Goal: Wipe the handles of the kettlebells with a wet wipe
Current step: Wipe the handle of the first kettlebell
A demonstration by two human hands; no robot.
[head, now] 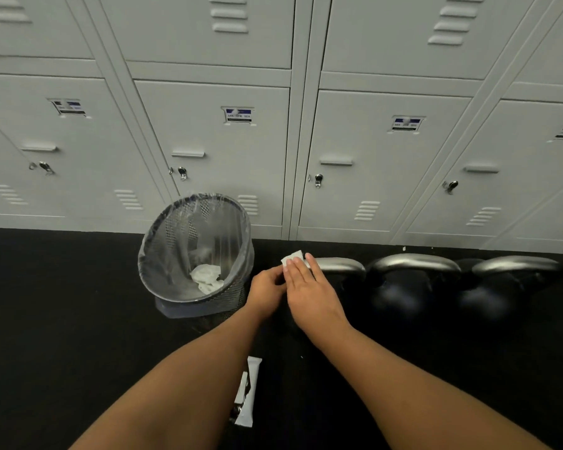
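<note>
The wet wipe [292,257] is a small folded white square held at the near-left end of the first kettlebell handle [337,265]. The right hand [309,287] lies fairly flat, fingers extended over the wipe and the handle's end, while the left hand [267,285] is curled and pinches at the wipe's lower edge — whether it truly grips it is hard to tell, since the right hand covers the join.

Three kettlebells sit in a row on the black floor [62,303], against the lockers [215,141]. Their steel handles run left to right, long axis roughly along the locker wall, arches up; the second handle [415,263] and third handle [517,264] lie further right.

Risks, as I judge them: the wipe, still folded small, may cover only the top of the arch and miss the underside, or slip off the smooth steel — a flat palm holds little. It could also drop toward the bin [195,248] (just left, used wipes inside).
</note>
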